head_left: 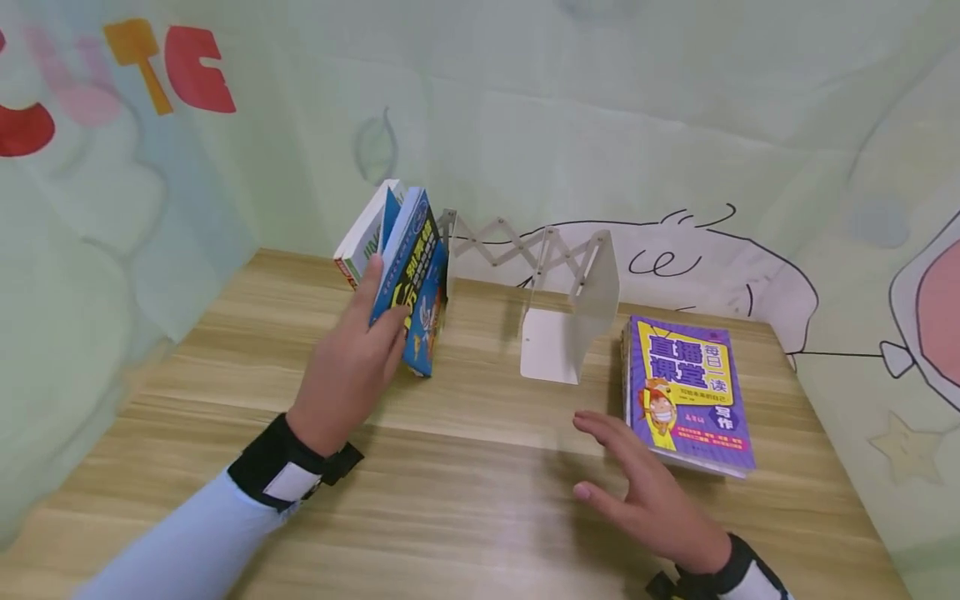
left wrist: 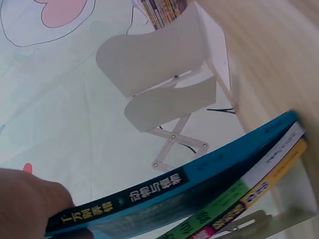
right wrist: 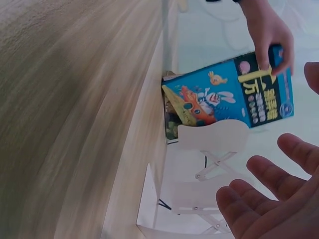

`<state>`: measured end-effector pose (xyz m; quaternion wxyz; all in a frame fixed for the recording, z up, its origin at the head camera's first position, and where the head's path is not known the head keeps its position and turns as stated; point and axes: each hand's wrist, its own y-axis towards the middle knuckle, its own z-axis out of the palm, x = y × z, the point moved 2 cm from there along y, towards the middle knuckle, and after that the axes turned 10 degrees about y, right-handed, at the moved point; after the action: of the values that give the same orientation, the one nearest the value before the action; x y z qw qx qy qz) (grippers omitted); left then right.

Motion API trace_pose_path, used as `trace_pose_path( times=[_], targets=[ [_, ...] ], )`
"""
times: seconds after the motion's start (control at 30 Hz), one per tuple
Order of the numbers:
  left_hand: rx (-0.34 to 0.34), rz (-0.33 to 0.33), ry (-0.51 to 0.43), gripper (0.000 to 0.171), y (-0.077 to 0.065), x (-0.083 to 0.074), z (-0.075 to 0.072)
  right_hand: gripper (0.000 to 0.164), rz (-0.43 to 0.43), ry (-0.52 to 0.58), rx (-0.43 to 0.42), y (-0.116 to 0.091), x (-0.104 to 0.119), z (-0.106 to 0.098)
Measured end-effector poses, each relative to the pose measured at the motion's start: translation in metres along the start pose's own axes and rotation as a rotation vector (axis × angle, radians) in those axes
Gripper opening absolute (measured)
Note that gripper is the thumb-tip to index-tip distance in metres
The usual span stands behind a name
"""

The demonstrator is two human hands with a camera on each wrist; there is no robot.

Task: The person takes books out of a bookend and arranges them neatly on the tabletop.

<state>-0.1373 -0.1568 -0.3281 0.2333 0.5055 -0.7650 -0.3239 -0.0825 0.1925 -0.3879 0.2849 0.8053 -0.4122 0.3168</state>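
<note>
My left hand (head_left: 345, 367) pinches a blue book (head_left: 429, 312) near its spine, thumb on the front cover. The book stands tilted at the left end of a white folding bookend (head_left: 600, 287). Beside it lean thinner books (head_left: 366, 237) with white edges; the left wrist view shows a green spine (left wrist: 204, 214) close to the blue one (left wrist: 214, 167). In the right wrist view, the blue cover (right wrist: 199, 97) shows a cartoon rabbit. My right hand (head_left: 652, 500) hovers over the table with fingers spread, holding nothing, just left of a stack of purple-covered books (head_left: 693, 408).
The wooden table (head_left: 450, 483) meets a cloth backdrop (head_left: 525, 125) with printed cartoons behind it. Crossed metal links (head_left: 498, 242) join the bookend's upright plates along the back. The purple stack lies flat near the table's right side.
</note>
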Motion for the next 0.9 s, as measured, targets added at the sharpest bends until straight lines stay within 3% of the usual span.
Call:
trace_pose_path(
  times=[0.2, 0.33, 0.43, 0.6, 0.8, 0.9],
  targets=[
    [-0.079, 0.016, -0.071, 0.028, -0.021, -0.002, -0.003, 0.067, 0.028, 0.009, -0.019, -0.002, -0.006, -0.003],
    [-0.095, 0.010, -0.088, 0.035, -0.032, -0.002, -0.006, 0.067, 0.038, 0.019, -0.026, -0.002, -0.006, -0.004],
    [-0.098, -0.001, -0.088, 0.039, -0.037, 0.000, -0.011, 0.067, 0.036, 0.023, -0.023, -0.002, -0.006, -0.004],
    [-0.107, 0.001, -0.085, 0.031, -0.040, 0.001, -0.024, 0.067, -0.005, 0.018, -0.020, -0.002, -0.007, -0.003],
    [-0.187, 0.094, -0.082, 0.045, -0.040, -0.006, -0.045, 0.067, -0.002, 0.011, -0.027, -0.003, -0.008, -0.002],
    [-0.184, 0.135, -0.097, 0.046, -0.040, -0.012, -0.055, 0.067, 0.008, 0.014, -0.027, -0.002, -0.008, -0.002]
  ],
)
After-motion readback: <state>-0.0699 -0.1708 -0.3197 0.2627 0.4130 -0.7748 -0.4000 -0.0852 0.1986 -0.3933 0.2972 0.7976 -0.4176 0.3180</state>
